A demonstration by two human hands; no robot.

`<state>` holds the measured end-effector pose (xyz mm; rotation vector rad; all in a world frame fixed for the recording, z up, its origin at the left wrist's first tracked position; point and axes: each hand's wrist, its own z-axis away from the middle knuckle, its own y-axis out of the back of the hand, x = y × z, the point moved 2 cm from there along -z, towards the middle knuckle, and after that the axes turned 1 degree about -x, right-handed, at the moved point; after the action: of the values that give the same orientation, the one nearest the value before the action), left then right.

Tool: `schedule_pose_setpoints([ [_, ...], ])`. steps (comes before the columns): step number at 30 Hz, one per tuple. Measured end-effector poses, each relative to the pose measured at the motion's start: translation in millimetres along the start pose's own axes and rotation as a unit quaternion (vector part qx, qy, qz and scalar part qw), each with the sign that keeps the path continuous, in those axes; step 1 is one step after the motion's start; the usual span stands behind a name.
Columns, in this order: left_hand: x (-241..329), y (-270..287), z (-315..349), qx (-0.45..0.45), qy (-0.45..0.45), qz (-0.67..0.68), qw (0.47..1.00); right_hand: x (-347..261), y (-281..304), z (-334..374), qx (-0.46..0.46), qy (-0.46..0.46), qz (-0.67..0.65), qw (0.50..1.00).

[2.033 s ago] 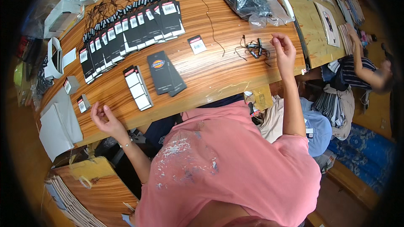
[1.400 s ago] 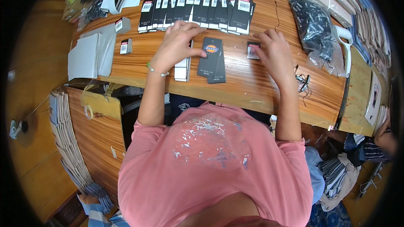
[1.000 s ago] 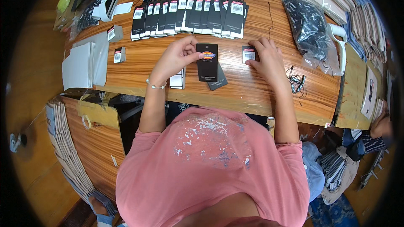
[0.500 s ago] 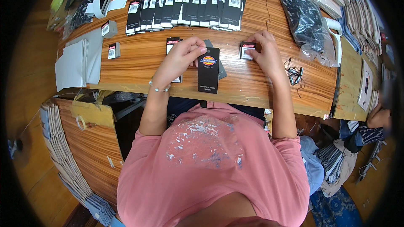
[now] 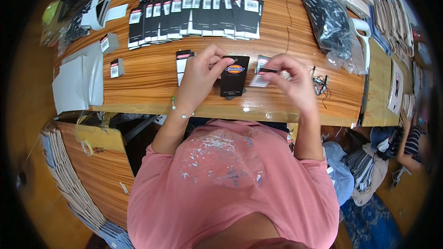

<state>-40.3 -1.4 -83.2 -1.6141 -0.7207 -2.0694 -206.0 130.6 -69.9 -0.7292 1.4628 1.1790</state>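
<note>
My left hand [image 5: 201,74] pinches the top corner of a black hang tag [image 5: 233,85] with a coloured oval logo, held upright over the near part of the table. Close to its right edge, my right hand [image 5: 295,80] grips a small white-and-black label [image 5: 258,80] between thumb and fingers; the label is partly covered by the fingers. Beside my left wrist, other hang tags [image 5: 180,71] with white labels lie partly hidden. Farther off, an overlapping row of black hang tags [image 5: 203,22] lies with barcode stickers and dark strings.
Two small label stacks [image 5: 116,68] sit at left near pale sheets [image 5: 69,85]. Loose black strings [image 5: 321,83] lie to the right. A plastic bag of strings [image 5: 325,23], a white handled tool [image 5: 362,30] and folded clothes [image 5: 392,23] stand farther right. Another person's arm [image 5: 406,140] shows at far right.
My right hand has lifted the small label off the table and brought it left, near the hang tag. My left hand has shifted the hang tag slightly right.
</note>
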Motion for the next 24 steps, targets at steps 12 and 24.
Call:
schedule_pose_setpoints([
  [12, -4.6, -4.1, 13.9, -0.012, -0.050, 0.098, 0.994, 36.7, 61.3, 48.1, 0.295, -0.015, 0.080, 0.952],
  [24, 4.3, -5.2, 12.7, -0.012, -0.061, 0.134, 0.989, 98.7, 129.9, 71.0, 0.295, -0.124, 0.186, 0.929],
])
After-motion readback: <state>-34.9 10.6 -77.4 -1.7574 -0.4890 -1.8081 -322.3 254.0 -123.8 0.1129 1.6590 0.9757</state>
